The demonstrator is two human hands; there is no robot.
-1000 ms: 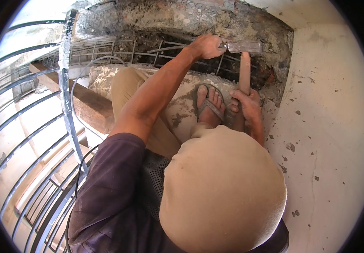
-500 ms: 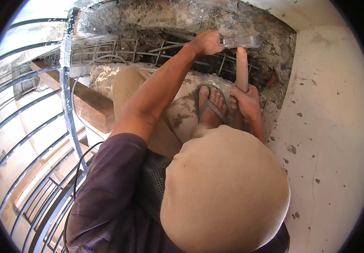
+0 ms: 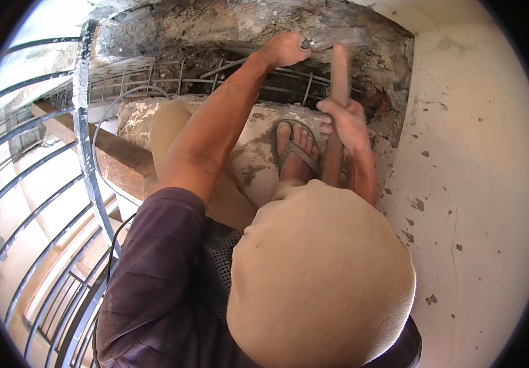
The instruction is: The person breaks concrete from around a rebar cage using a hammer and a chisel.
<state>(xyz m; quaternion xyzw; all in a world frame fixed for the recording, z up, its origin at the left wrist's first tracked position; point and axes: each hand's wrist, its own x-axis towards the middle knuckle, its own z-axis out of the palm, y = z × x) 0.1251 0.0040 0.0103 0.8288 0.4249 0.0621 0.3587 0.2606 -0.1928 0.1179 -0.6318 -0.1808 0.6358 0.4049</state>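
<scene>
My left hand (image 3: 286, 49) is closed in a fist at the rough broken masonry at the far side. It grips what looks like a chisel (image 3: 306, 44); only its metal end shows beside the fist, and the rest is hidden. My right hand (image 3: 345, 122) is wrapped round the wooden handle of a hammer (image 3: 340, 76). The hammer's metal head, smeared by motion, lies sideways right against the chisel's end. Below the grip, the handle runs back beside my sandalled foot (image 3: 298, 150).
Steel reinforcing bars (image 3: 258, 86) lie exposed in a trench before me. A pale speckled wall (image 3: 460, 184) rises at right. On the left stand a metal railing (image 3: 83, 104), a thick timber beam (image 3: 108, 150) and a grey cable (image 3: 94, 153).
The view has shifted slightly. Both hands have moved a little farther away, with the hammer, whose head and handle are now blurred. Both grips are kept.
</scene>
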